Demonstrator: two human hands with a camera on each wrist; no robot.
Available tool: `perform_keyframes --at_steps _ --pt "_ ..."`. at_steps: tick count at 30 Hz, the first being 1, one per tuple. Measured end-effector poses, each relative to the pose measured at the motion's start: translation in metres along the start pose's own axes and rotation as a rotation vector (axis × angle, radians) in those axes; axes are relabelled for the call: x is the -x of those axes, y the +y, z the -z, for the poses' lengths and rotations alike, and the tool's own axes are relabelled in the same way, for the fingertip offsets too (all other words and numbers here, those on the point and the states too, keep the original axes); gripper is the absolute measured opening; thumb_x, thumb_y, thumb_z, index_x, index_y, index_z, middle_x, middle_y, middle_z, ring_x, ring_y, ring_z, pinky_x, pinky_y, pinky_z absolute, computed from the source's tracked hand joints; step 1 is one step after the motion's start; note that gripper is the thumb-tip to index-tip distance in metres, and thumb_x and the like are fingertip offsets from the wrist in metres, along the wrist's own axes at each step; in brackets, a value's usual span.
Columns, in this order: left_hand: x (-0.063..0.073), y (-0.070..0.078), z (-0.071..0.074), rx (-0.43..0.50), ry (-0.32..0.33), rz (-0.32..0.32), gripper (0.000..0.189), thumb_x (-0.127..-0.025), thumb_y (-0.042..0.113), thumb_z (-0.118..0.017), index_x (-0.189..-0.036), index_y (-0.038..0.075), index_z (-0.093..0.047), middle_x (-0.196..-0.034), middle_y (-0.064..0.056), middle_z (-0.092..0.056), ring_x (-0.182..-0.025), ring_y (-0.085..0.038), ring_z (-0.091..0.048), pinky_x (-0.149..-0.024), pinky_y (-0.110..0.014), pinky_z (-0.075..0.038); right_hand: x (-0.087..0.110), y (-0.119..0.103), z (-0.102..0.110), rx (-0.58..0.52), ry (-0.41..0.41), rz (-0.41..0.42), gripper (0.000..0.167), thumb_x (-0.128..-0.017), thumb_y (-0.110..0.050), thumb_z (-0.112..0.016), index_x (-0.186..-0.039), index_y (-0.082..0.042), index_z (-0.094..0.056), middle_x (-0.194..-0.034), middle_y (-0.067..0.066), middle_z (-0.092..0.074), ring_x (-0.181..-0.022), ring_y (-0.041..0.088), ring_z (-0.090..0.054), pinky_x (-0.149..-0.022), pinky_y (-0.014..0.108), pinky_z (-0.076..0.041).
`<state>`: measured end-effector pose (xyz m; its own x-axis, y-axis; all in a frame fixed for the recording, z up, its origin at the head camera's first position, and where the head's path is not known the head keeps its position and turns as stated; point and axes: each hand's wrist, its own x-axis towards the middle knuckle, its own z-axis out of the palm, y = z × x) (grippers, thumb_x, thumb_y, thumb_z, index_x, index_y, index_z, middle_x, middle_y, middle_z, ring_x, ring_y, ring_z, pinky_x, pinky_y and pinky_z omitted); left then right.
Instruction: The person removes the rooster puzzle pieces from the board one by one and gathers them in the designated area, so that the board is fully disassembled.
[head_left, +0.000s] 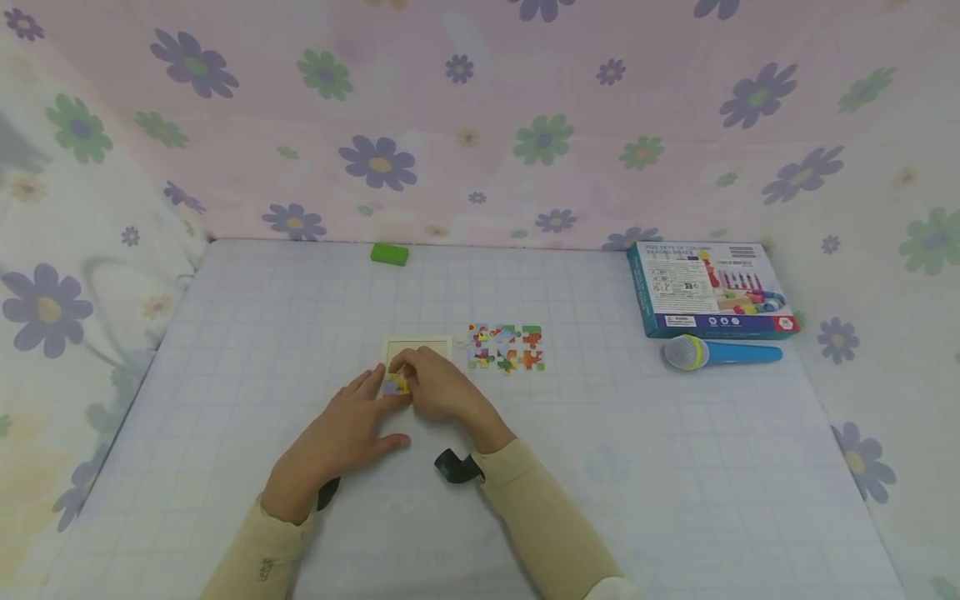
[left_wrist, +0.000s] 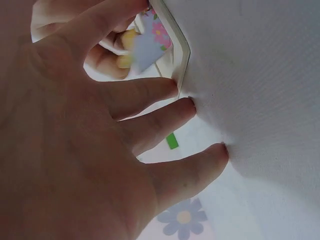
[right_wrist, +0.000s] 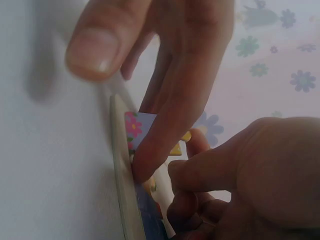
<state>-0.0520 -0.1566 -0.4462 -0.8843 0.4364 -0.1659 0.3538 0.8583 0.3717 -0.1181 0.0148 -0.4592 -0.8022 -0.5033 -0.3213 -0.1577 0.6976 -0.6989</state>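
The counter (head_left: 675, 467) spreads beneath both sets of fingers. The left hand (head_left: 345, 429) lies spread and straight, holding nothing, its fingertips against the rim of the wooden frame (head_left: 418, 339) and on the counter beside it; the right hand (head_left: 442, 392) curls over the frame, its fingers seeming to pinch a puzzle piece (left_wrist: 150, 42) by its yellow edge, just inside the rim. The frame looks light and stiff, likely to skid if nudged, so its outer edge is the place to steady it. Loose pieces (head_left: 506, 358) lie near, to the right of the right fingers. Each piece looks thin, light and smooth, best taken by opposite edges, since the narrow knobs could bend or chip.
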Motion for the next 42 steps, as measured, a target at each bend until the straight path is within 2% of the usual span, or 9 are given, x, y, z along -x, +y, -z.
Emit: perform_keyframes --at_steps 5,15,22,31,38,42 --pt "0.000 0.001 0.000 -0.007 -0.016 0.016 0.056 -0.086 0.041 -0.081 -0.136 0.019 -0.067 -0.157 -0.032 -0.039 -0.142 -0.054 -0.042 -0.106 -0.071 -0.042 0.000 -0.001 -0.002 -0.069 0.016 -0.013 0.029 -0.101 -0.003 -0.052 -0.121 -0.017 -0.066 -0.120 0.001 -0.065 -0.109 0.015 -0.061 -0.099 0.034 -0.051" --pt "0.002 0.002 0.001 -0.015 -0.014 0.017 0.058 -0.087 0.043 -0.079 -0.139 0.022 -0.065 -0.156 -0.033 -0.039 -0.141 -0.055 -0.042 -0.104 -0.072 -0.042 0.003 0.001 -0.003 -0.043 0.037 -0.003 0.027 -0.099 -0.008 -0.062 -0.123 -0.020 -0.065 -0.114 -0.001 -0.071 -0.103 0.013 -0.064 -0.093 0.031 -0.052" --pt "0.003 0.001 0.000 -0.013 0.010 -0.003 0.055 -0.087 0.042 -0.079 -0.137 0.021 -0.067 -0.154 -0.034 -0.041 -0.140 -0.055 -0.043 -0.101 -0.073 -0.044 0.002 0.003 -0.008 0.076 0.106 0.077 0.031 -0.098 -0.009 -0.067 -0.128 -0.018 -0.067 -0.115 -0.002 -0.072 -0.103 0.013 -0.066 -0.093 0.029 -0.054" --pt "0.002 0.002 0.001 -0.016 0.015 -0.006 0.053 -0.087 0.042 -0.079 -0.135 0.020 -0.067 -0.154 -0.034 -0.041 -0.140 -0.055 -0.044 -0.101 -0.073 -0.044 0.003 0.001 -0.007 0.218 0.153 0.136 0.029 -0.098 -0.013 -0.068 -0.126 -0.018 -0.071 -0.104 -0.002 -0.069 -0.089 0.010 -0.062 -0.083 0.026 -0.053" --pt "0.002 0.000 -0.001 -0.021 0.024 -0.010 0.054 -0.086 0.043 -0.080 -0.134 0.019 -0.069 -0.154 -0.034 -0.041 -0.140 -0.055 -0.044 -0.102 -0.072 -0.044 0.003 0.004 -0.011 0.364 0.199 0.216 0.030 -0.099 -0.014 -0.067 -0.128 -0.020 -0.071 -0.111 -0.002 -0.061 -0.087 0.008 -0.062 -0.079 0.021 -0.053" --pt "0.002 0.000 -0.001 -0.016 0.033 -0.018 0.055 -0.086 0.043 -0.081 -0.134 0.018 -0.069 -0.154 -0.034 -0.042 -0.139 -0.055 -0.044 -0.101 -0.073 -0.044 0.003 0.007 -0.013 0.388 0.222 0.248 0.030 -0.099 -0.013 -0.067 -0.129 -0.019 -0.071 -0.110 -0.002 -0.060 -0.086 0.008 -0.062 -0.078 0.021 -0.053"
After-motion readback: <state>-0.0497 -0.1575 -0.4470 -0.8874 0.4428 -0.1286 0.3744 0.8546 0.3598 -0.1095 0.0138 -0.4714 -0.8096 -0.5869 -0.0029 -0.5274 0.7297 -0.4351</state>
